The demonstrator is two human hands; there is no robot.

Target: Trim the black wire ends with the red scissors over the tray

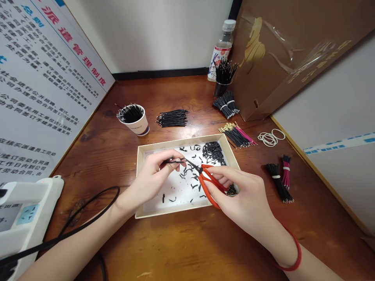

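Above a shallow cream box [189,210], my left hand [159,169] pinches a thin black wire [172,161] between thumb and fingers. My right hand [238,185] is wrapped round the orange handles of small scissors [209,183]. The dark blades point left, and their tips are close to the wire at my left fingertips; whether they touch it I cannot tell. Short black scraps [187,171] lie scattered over the box's white bottom. A dense heap of black bits [213,152] fills its back right corner, and my right hand partly hides more pieces below.
Behind the box are a paper cup of black wires [136,121], a loose wire pile [172,118], tied bundles [227,104] and a bottle [221,50]. White bands [271,138] and more bundles [275,175] lie right. A black cable [84,222] crosses my left forearm.
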